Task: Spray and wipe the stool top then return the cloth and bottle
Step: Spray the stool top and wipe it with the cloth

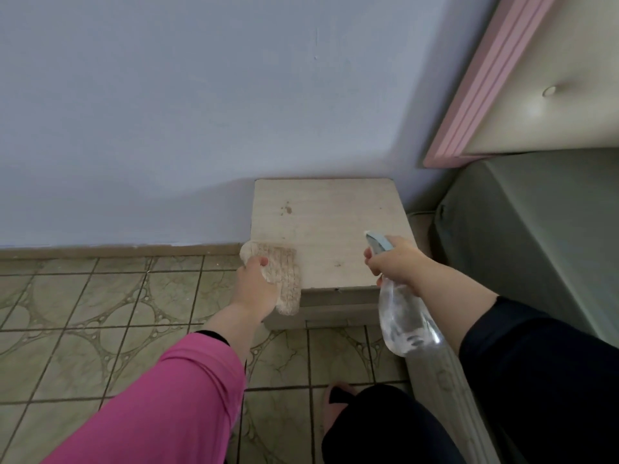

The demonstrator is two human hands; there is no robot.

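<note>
Head view: cloth [284, 279] under left fingers [259, 262] on stool [331, 222].

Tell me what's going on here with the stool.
A person is cleaning the stool top. The right hand grips a clear spray bottle, its nozzle pointed over the top. The left hand holds a beige cloth at the stool's near left corner, part of it hanging over the edge. A small brownish stain still shows toward the back, so the wiping is not finished.
</note>
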